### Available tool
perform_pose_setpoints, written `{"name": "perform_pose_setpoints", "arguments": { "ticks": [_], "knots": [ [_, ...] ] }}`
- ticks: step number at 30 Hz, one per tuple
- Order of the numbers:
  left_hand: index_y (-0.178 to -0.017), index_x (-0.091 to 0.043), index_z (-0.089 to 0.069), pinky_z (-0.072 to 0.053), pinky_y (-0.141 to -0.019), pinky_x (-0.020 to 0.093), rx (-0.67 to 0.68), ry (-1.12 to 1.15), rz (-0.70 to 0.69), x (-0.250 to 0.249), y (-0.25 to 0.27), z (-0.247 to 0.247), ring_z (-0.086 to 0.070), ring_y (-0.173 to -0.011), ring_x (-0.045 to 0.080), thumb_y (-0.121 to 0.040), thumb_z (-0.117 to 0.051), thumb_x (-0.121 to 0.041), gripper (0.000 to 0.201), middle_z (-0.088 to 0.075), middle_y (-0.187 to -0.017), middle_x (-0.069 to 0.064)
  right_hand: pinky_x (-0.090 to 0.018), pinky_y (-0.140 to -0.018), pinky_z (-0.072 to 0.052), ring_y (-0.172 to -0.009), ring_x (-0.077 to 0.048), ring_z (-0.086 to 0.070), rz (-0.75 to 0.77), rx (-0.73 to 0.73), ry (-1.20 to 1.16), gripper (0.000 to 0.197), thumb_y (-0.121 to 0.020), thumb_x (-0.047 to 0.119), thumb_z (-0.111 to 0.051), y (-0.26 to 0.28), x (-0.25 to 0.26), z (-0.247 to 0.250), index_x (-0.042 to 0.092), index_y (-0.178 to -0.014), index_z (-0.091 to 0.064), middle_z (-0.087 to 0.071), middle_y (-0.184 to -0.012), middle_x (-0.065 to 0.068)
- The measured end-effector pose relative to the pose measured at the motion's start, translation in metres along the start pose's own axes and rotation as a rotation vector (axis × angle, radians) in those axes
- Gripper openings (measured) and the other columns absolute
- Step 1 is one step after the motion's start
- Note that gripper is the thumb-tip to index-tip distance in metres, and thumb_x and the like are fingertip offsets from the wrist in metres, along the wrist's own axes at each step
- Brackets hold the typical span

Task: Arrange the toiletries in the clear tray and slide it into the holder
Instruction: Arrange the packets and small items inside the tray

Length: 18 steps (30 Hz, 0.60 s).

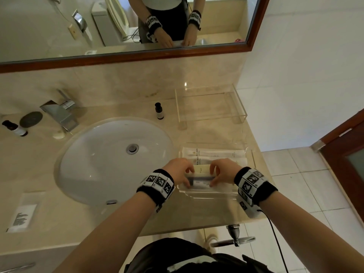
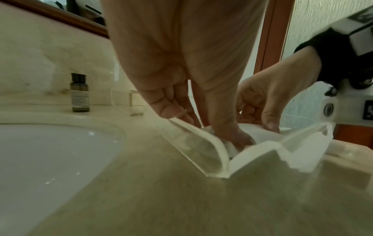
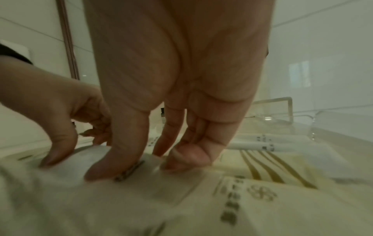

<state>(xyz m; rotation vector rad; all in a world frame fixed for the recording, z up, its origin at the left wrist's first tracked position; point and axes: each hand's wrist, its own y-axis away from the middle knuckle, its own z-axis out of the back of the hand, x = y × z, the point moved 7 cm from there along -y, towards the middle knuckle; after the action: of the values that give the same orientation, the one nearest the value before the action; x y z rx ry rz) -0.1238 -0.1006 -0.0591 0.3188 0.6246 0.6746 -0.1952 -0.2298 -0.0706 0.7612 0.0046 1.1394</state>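
Observation:
The clear tray point(image 1: 206, 194) lies on the counter right of the sink, with white toiletry packets point(image 1: 212, 153) lined up in its far half. Both hands are inside its near half. My left hand point(image 1: 187, 177) pinches the left end of a white packet point(image 1: 200, 181) with a dark item inside, and my right hand point(image 1: 214, 176) pinches the right end. In the left wrist view my left hand point(image 2: 232, 137) reaches down over the tray wall point(image 2: 201, 153). In the right wrist view my right hand point(image 3: 141, 162) presses on the packet point(image 3: 66, 172). The clear holder point(image 1: 210, 104) stands empty behind the tray.
A small dark bottle point(image 1: 158, 110) stands left of the holder; another bottle point(image 1: 14, 128) stands far left by the faucet point(image 1: 61, 113). The sink point(image 1: 94, 174) fills the counter's middle. A flat packet point(image 1: 21, 217) lies front left. The counter's right edge is close to the tray.

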Motion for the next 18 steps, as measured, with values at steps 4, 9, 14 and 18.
{"name": "perform_pose_setpoints", "arguments": {
  "ticks": [4,9,14,18],
  "knots": [
    [-0.104,-0.018,-0.059,-0.047,-0.085,0.026,-0.025,-0.039,-0.006,-0.003,0.001,0.000,-0.053,-0.095,0.015,-0.069,-0.081,-0.018,0.041,-0.058,-0.110,-0.002,-0.027,-0.079,-0.048,-0.085,-0.016,-0.053,-0.004,-0.017,0.041,0.042,-0.068,0.034,-0.080,0.003,0.000,-0.006,0.020,-0.100,-0.056,-0.059,-0.096,0.003],
    [-0.102,-0.017,-0.057,-0.046,-0.080,0.027,-0.041,-0.086,-0.002,-0.006,-0.001,-0.001,-0.053,-0.090,0.016,-0.070,-0.080,-0.016,0.039,-0.060,-0.107,0.000,-0.030,-0.079,-0.049,-0.088,-0.018,-0.056,-0.001,-0.035,0.119,0.050,-0.067,0.035,-0.080,0.001,0.006,-0.005,0.019,-0.101,-0.048,-0.061,-0.106,-0.002],
    [-0.105,-0.016,-0.057,-0.049,-0.084,0.027,-0.034,-0.031,0.039,-0.002,-0.003,-0.004,-0.055,-0.094,0.018,-0.069,-0.081,-0.015,0.043,-0.059,-0.110,0.000,-0.034,-0.087,-0.051,-0.098,-0.021,-0.059,0.007,0.009,0.141,0.054,-0.067,0.036,-0.081,0.000,0.009,-0.003,0.017,-0.108,-0.051,-0.061,-0.111,-0.003],
    [-0.106,-0.015,-0.059,-0.044,-0.073,0.021,-0.174,0.277,0.094,0.011,0.008,0.015,-0.052,-0.086,0.013,-0.078,-0.074,-0.027,0.034,-0.054,-0.099,-0.003,-0.021,-0.059,-0.045,-0.068,-0.010,-0.056,0.014,-0.050,-0.040,0.039,-0.071,0.035,-0.080,0.001,0.005,0.028,0.018,-0.096,-0.054,-0.056,-0.088,0.003]
  ]
}}
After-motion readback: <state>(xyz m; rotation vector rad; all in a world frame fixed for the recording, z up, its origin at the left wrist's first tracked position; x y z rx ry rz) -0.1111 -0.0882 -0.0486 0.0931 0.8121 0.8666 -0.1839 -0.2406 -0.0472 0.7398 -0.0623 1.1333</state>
